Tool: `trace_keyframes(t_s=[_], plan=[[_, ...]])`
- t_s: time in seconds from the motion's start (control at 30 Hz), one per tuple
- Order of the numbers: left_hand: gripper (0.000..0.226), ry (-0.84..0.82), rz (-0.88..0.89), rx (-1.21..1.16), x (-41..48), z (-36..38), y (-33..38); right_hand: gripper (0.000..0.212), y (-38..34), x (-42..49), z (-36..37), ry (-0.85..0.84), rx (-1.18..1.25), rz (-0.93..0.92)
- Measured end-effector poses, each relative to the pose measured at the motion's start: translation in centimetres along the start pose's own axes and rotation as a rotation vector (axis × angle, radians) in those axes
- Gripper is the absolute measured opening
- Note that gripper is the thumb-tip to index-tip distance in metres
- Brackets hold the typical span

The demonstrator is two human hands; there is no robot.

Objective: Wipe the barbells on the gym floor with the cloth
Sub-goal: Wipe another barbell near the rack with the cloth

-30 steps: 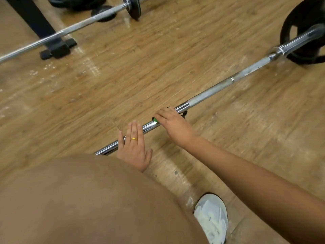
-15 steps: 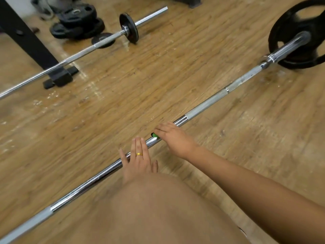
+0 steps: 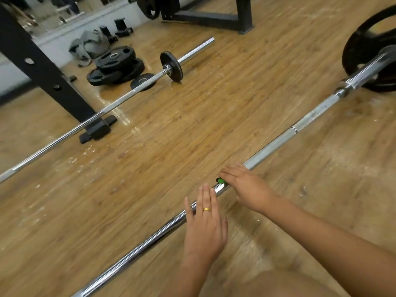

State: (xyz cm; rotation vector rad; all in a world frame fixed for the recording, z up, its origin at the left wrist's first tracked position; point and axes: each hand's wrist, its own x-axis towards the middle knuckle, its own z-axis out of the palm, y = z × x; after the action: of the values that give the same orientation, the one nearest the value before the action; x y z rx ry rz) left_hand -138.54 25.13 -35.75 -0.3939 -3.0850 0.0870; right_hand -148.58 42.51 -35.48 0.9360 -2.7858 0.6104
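Note:
A chrome barbell (image 3: 276, 147) lies diagonally on the wooden floor, from bottom left up to a black plate (image 3: 364, 39) at the right edge. My right hand (image 3: 246, 187) lies over the bar with fingers curled on a green cloth (image 3: 220, 180), of which only a small bit shows. My left hand (image 3: 204, 224), with a gold ring, rests flat on the bar just below it, fingers straight. A second barbell (image 3: 120, 100) with a small black plate (image 3: 171, 67) lies further back.
A stack of black weight plates (image 3: 115, 65) and a grey bag (image 3: 90, 45) sit at the back left. A black rack post (image 3: 40, 65) with its foot stands beside the far barbell. A bench frame (image 3: 205, 17) is at the top.
The view has tilted up, showing more of the room. My hands stay on the near barbell, right hand still on the green cloth, left hand flat beside it.

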Motion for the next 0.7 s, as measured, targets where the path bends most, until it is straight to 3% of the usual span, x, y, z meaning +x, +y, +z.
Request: trace_keyframes(t_s=[0.23, 0.37, 0.6, 0.7], plan=[[0.101, -0.135, -0.125, 0.072, 1.5, -0.1, 0.8, 0.060, 0.3, 1.5, 0.3, -0.015, 0.023, 0.001], [0.106, -0.267, -0.093, 0.072, 2.6, -2.1, -0.3, 0.062, 0.7, 2.2, -0.4, -0.086, 0.016, -0.033], [0.104, -0.710, -0.087, 0.003, 7.8, -7.9, -0.8, 0.056, 1.3, 3.2, -0.9, -0.069, 0.023, 0.076], [0.100, -0.803, -0.069, 0.025, 9.3, -9.3, 0.0, 0.055, 1.2, 3.9, -0.6, -0.062, 0.047, 0.099]])
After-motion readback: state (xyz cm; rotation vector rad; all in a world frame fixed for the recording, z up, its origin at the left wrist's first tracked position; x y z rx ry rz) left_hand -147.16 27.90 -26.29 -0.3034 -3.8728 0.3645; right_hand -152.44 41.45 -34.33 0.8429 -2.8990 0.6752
